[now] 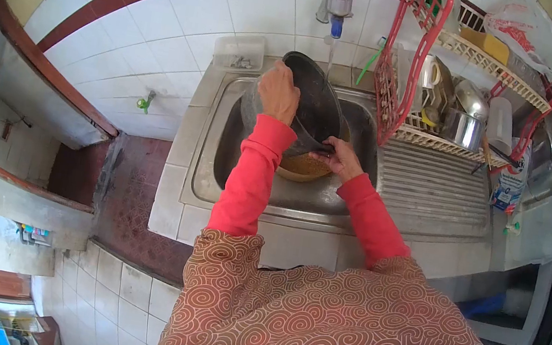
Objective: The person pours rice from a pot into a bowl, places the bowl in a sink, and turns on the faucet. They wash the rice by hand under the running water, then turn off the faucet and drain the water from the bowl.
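Observation:
A dark, deep round pan is tilted on its side above the steel sink, its inside facing right toward the tap. My left hand is closed on its upper left rim. Lower down, the fingers of my right hand pinch the near rim. Beneath the pan, a yellowish-brown bowl sits in the sink, partly covered by the pan and my hand. From the blue-tipped tap, a thin stream of water runs down behind the pan's far edge.
A clear plastic box stands at the sink's back left corner. On the right, a red and cream dish rack holds a steel pot and other dishes above the ribbed drainboard. A printed packet hangs beside it.

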`<state>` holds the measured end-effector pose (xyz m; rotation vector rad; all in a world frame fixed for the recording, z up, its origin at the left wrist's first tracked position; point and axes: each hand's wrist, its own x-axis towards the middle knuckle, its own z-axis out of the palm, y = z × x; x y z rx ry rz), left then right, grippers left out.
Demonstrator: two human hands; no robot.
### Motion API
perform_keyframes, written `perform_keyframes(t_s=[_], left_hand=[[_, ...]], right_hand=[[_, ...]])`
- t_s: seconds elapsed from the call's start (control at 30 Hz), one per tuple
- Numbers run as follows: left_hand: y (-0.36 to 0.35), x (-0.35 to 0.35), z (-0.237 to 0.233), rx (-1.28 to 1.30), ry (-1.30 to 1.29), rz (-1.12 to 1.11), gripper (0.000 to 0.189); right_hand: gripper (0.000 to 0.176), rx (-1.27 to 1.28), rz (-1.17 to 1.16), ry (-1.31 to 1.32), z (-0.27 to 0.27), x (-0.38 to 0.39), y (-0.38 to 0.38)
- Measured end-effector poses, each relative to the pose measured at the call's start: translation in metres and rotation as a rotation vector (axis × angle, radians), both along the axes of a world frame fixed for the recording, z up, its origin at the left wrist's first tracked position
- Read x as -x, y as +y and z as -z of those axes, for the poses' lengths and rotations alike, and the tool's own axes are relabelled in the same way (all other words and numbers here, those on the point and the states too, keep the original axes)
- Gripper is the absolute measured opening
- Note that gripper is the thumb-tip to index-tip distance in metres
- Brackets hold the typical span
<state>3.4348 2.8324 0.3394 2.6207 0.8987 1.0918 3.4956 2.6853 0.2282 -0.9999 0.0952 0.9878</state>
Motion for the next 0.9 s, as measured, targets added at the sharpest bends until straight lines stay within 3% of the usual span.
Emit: perform_keyframes(t_s=[0.13, 0.23, 0.33, 0.47, 0.57, 0.67, 0.77, 0.9], left_hand=[[0.015, -0.002, 0.001, 0.007, 0.063, 0.054, 0.02], [0.026, -0.004, 0.004, 0.038, 0.078, 0.102, 0.019], [0.042, -0.009, 0.011, 0.099, 0.063, 0.159, 0.02], [0.054, -0.015, 0.026, 0.119, 0.093, 0.177, 0.024], [0.027, -0.001, 0.022, 0.245, -0.011, 0.125, 0.03], [-0.021, 0.019, 0.031, -0.015, -0.138, -0.167, 0.043], [-0.045, 0.032, 0.017, 0.167, -0.014, -0.281, 0.051], [-0.023, 0.031, 0.002, 0.212, 0.024, -0.068, 0.045]], right_hand=[[0.012, -0.011, -0.084, 0.095, 0.013, -0.012, -0.002], [0.011, 0.064, -0.038, 0.196, 0.024, -0.009, -0.002], [0.017, -0.108, 0.01, 0.196, 0.022, -0.004, -0.006], [0.014, -0.09, 0.168, 0.22, -0.003, 0.018, -0.007], [0.014, -0.111, 0.177, 0.243, -0.009, 0.018, -0.009], [0.013, -0.187, 0.17, 0.26, -0.02, 0.023, -0.009], [0.012, -0.202, 0.201, 0.188, -0.032, 0.032, -0.007], [0.014, -0.282, 0.146, 0.177, -0.031, 0.045, -0.006]])
